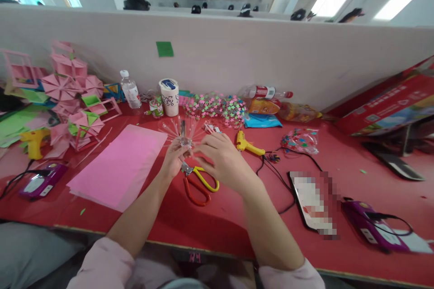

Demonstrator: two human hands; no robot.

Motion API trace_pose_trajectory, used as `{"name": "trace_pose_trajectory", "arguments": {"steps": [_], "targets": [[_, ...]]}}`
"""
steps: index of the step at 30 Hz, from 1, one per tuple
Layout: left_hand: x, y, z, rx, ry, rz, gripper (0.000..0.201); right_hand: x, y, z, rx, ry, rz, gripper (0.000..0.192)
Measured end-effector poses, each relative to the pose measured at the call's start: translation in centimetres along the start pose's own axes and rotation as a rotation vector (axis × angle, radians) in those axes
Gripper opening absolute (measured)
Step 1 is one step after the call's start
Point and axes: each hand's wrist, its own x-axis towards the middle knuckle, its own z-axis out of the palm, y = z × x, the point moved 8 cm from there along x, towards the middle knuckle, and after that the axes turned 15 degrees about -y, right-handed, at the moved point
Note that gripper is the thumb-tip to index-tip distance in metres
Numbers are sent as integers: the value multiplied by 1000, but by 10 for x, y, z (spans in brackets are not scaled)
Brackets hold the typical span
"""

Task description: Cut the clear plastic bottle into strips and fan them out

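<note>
My left hand (173, 158) is closed around the base of a clear plastic piece (185, 137), which looks like a bottle cut into thin strips that fan outward. Close on its right side, my right hand (219, 158) has its fingers bent together; whether they pinch a strip or something small is hidden. Below both hands lie scissors (198, 187) with one red and one yellow handle loop, their blades partly under the hands. A yellow glue gun (248, 143) rests right of my right hand. Left of my left hand are pink paper sheets (117, 167).
Pink folded-paper models (73, 85) crowd the left, near another yellow glue gun (35, 142) and a purple power box (43, 180). A water bottle (130, 91), paper cup (169, 97) and star confetti (217, 108) line the partition. A phone (310, 201) and black cables lie right.
</note>
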Motion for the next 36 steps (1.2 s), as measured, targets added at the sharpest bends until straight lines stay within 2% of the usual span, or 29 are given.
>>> {"name": "trace_pose_trajectory", "arguments": {"steps": [3, 8, 19, 24, 28, 32, 36], "targets": [[-1, 0, 2, 20, 2, -2, 32, -10, 5, -16, 85, 54, -1, 11], [-1, -2, 3, 59, -20, -23, 31, -20, 17, -35, 45, 162, 88, 16], [2, -8, 2, 82, -51, -13, 30, -12, 3, -25, -93, 90, 90, 20], [3, -8, 0, 92, -54, 1, 32, -13, 10, -21, -131, 66, 144, 22], [4, -5, 3, 106, -65, 0, 36, -20, 25, -8, -32, 178, 149, 20], [6, 0, 8, 143, -69, -15, 37, -28, 34, 26, 38, 109, 93, 18], [7, 2, 13, 193, -109, -36, 36, -39, 39, 44, 54, 147, 114, 16]]}}
